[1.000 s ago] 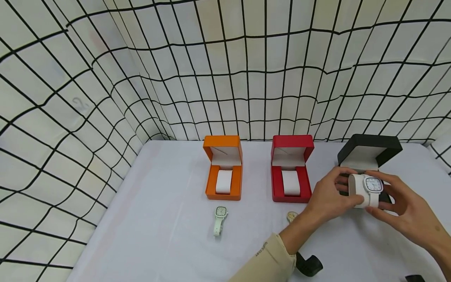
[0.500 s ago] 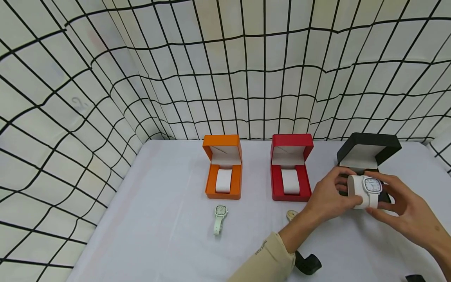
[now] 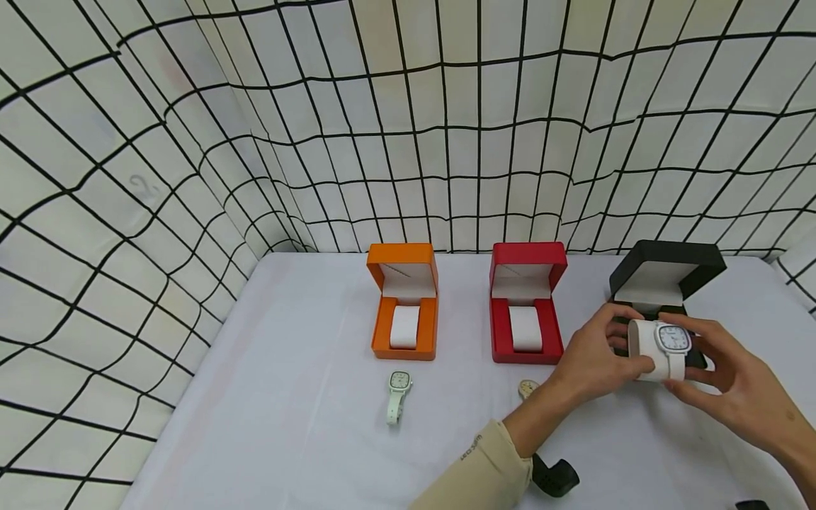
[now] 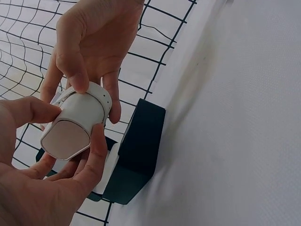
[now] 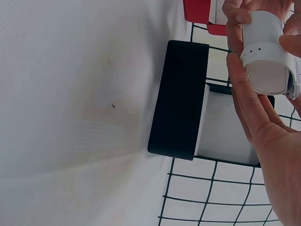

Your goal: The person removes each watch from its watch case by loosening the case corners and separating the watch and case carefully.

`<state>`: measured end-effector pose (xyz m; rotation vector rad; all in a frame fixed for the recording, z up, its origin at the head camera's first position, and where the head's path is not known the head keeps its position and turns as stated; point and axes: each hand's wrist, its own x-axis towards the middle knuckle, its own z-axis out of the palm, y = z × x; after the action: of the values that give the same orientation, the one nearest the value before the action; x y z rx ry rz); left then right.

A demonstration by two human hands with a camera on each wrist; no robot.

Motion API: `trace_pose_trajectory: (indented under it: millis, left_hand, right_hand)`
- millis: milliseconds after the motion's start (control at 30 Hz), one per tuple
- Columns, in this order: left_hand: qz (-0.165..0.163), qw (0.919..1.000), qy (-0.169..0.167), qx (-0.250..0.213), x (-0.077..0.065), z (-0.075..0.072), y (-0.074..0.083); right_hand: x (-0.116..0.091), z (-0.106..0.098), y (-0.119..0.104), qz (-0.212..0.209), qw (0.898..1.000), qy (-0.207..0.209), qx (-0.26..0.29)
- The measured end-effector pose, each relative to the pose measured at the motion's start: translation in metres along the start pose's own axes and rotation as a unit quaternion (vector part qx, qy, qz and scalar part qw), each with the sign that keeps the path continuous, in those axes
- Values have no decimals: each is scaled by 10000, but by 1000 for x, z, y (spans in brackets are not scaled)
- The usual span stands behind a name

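Note:
A white watch is wrapped round a white watch pillow, held up in front of the open black watch box. My left hand grips the pillow's left end between thumb and fingers. On the other side, my right hand pinches the watch and the pillow's right end. The left wrist view shows the pillow's flat end between my left fingers. In the right wrist view the strap's holes appear on the band. Fingers hide part of the box's base.
An orange box and a red box stand open, each with a white pillow inside. A pale green watch lies before the orange box. Another watch and a black curved object are partly behind my left arm. Black-gridded walls enclose the table.
The pillow and watch have dropped slightly toward me, with both hands still holding them. The boxes and other watches stay put.

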<state>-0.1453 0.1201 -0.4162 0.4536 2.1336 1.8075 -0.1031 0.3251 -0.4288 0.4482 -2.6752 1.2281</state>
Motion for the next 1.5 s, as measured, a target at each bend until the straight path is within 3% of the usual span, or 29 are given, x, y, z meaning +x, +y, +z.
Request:
trace_pose_trajectory:
  millis: [300, 600, 867, 1067, 1233, 1500]
  left_hand:
    - [-35, 9999, -1, -129, 0, -2, -2]
    - [-43, 9998, -114, -166, 0, -2, -1]
    - [49, 9996, -201, -166, -2, -2, 1]
    - [54, 9985, -243, -478, -2, -1, 1]
    - [93, 9980, -194, -595, -2, -1, 0]
    - [117, 9979, -37, -637, -1, -2, -3]
  right_hand:
    - [-1, -3, 3, -20, 10000, -31, 6]
    - [-4, -10, 8, 59, 9990, -154, 404]
    - [-7, -12, 5, 855, 9956, -47, 371]
    - [-8, -13, 5, 1402, 9892, 232, 359]
    - [-8, -13, 7, 1613, 9843, 428, 571]
    - [-10, -12, 11, 1909, 9805, 359, 298]
